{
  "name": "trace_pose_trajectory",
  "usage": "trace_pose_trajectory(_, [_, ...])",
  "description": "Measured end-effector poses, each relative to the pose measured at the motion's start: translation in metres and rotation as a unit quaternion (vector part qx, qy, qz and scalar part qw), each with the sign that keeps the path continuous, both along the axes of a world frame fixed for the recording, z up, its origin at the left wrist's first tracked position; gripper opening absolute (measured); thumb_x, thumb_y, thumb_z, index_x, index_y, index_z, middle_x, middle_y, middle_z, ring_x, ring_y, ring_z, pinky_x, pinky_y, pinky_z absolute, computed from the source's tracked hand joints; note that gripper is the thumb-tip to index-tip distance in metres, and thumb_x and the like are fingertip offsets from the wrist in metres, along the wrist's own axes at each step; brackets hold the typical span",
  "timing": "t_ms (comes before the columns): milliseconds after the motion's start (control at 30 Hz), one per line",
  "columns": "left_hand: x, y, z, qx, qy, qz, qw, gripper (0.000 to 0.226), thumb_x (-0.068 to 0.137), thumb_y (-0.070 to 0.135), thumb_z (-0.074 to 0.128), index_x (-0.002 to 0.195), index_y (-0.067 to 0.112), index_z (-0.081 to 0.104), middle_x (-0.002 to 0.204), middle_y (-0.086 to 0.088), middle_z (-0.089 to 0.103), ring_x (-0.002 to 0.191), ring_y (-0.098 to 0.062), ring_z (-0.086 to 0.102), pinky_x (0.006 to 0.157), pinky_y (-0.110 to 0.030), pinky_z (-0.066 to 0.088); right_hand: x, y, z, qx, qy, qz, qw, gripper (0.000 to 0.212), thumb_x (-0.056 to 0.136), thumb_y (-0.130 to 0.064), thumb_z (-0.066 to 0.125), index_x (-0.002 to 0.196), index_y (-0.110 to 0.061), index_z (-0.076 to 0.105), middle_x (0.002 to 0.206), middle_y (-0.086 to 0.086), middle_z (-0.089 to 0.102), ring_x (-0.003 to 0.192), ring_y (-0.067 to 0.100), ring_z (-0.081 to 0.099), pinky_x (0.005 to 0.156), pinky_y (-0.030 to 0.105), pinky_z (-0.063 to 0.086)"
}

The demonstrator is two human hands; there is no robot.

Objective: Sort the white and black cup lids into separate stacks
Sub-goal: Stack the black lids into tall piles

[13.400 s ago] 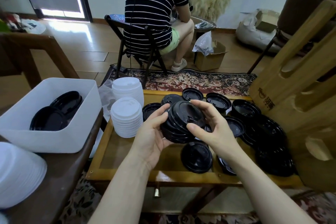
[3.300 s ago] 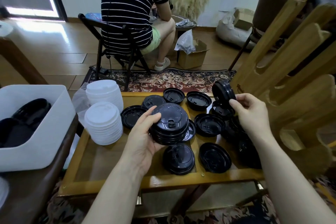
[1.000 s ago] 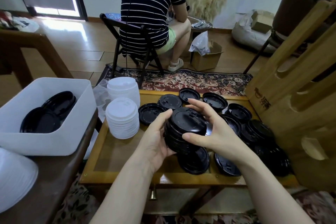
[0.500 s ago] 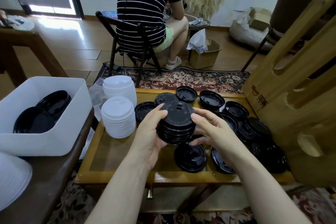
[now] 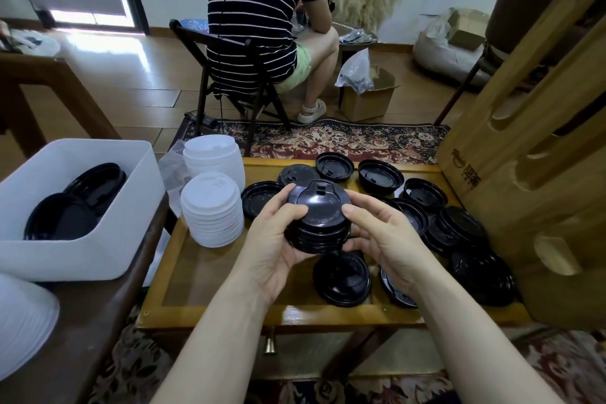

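Left hand [image 5: 277, 241] cups a stack of black lids [image 5: 317, 218] from below and the left side, fingers curled round it. Right hand [image 5: 382, 238] is half open against the stack's right edge, thumb on the top lid. Stack is held above the wooden table [image 5: 210, 285]. Loose black lids [image 5: 459, 226] lie under and right of the hands. Two white lid stacks [image 5: 212, 211] stand left of the left hand. Further left, a white bin [image 5: 108, 239] holds more black lids.
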State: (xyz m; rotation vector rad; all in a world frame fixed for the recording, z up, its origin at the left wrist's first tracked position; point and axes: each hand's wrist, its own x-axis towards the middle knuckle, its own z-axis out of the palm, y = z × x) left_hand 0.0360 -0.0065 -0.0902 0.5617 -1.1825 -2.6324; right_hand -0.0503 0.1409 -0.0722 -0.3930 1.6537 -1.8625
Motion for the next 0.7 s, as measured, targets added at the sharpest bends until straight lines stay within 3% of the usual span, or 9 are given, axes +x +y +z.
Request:
trace_pose_trajectory(200, [0.003, 0.002, 0.003, -0.003, 0.002, 0.014, 1.000, 0.045, 0.091, 0.011, 0.060, 0.135, 0.019, 0.059, 0.123, -0.010, 0.070, 0.113, -0.030, 0.068, 0.085, -0.055, 0.058, 0.002, 0.000, -0.001, 0.029, 0.037, 0.004, 0.999, 0.033, 0.090, -0.023, 0.065, 0.123, -0.018, 0.063, 0.110, 0.006, 0.072, 0.085, 0.018, 0.068, 0.063, 0.030, 0.053])
trace_pose_trajectory(333, [0.002, -0.001, 0.003, -0.001, -0.005, 0.028, 1.000, 0.054, 0.084, 0.016, 0.067, 0.137, 0.020, 0.057, 0.126, -0.010, 0.069, 0.115, -0.031, 0.067, 0.088, -0.057, 0.057, -0.003, 0.007, 0.004, 0.074, 0.140, -0.069, 0.985, 0.034, 0.089, -0.027, 0.066, 0.122, -0.021, 0.064, 0.110, -0.005, 0.071, 0.093, 0.010, 0.069, 0.070, 0.023, 0.056])
trace_pose_trajectory(400, [0.003, -0.005, 0.002, -0.002, -0.007, 0.043, 0.999, 0.063, 0.078, 0.018, 0.071, 0.139, 0.020, 0.054, 0.127, -0.010, 0.068, 0.114, -0.032, 0.067, 0.085, -0.056, 0.058, -0.014, 0.018, 0.003, 0.108, 0.228, -0.156, 0.955, 0.027, 0.093, -0.018, 0.063, 0.118, -0.024, 0.066, 0.106, -0.010, 0.069, 0.092, 0.010, 0.066, 0.076, 0.024, 0.054])
trace_pose_trajectory(467, [0.005, -0.009, 0.002, 0.002, -0.006, 0.058, 0.998, 0.068, 0.076, 0.018, 0.073, 0.141, 0.019, 0.052, 0.128, -0.012, 0.067, 0.114, -0.033, 0.067, 0.082, -0.054, 0.059, -0.028, 0.031, -0.001, 0.179, 0.307, -0.190, 0.915, 0.031, 0.094, -0.009, 0.057, 0.117, -0.029, 0.066, 0.107, -0.015, 0.063, 0.098, 0.013, 0.060, 0.086, 0.038, 0.054])
trace_pose_trajectory(567, [0.007, -0.013, 0.003, 0.017, -0.005, 0.074, 0.997, 0.062, 0.082, 0.011, 0.069, 0.140, 0.017, 0.052, 0.127, -0.013, 0.068, 0.113, -0.032, 0.068, 0.078, -0.051, 0.061, -0.039, 0.050, -0.008, 0.288, 0.375, -0.095, 0.876, 0.036, 0.089, -0.011, 0.063, 0.118, -0.032, 0.063, 0.112, -0.025, 0.051, 0.119, 0.012, 0.043, 0.104, 0.049, 0.040])
trace_pose_trajectory(633, [0.007, -0.013, 0.003, 0.021, -0.007, 0.079, 0.997, 0.056, 0.085, 0.007, 0.066, 0.139, 0.016, 0.054, 0.124, -0.013, 0.069, 0.112, -0.032, 0.068, 0.078, -0.050, 0.061, -0.040, 0.055, -0.010, 0.364, 0.426, -0.005, 0.829, 0.037, 0.084, -0.026, 0.072, 0.117, -0.038, 0.060, 0.124, -0.021, 0.049, 0.133, 0.011, 0.029, 0.113, 0.046, 0.022])
trace_pose_trajectory(700, [0.008, -0.012, 0.004, 0.019, -0.008, 0.080, 0.997, 0.052, 0.086, 0.007, 0.065, 0.137, 0.015, 0.055, 0.121, -0.012, 0.071, 0.112, -0.031, 0.068, 0.078, -0.050, 0.061, -0.039, 0.051, -0.012, 0.421, 0.453, 0.049, 0.785, 0.043, 0.081, -0.035, 0.076, 0.120, -0.040, 0.059, 0.138, -0.017, 0.044, 0.141, 0.008, 0.017, 0.112, 0.039, 0.010])
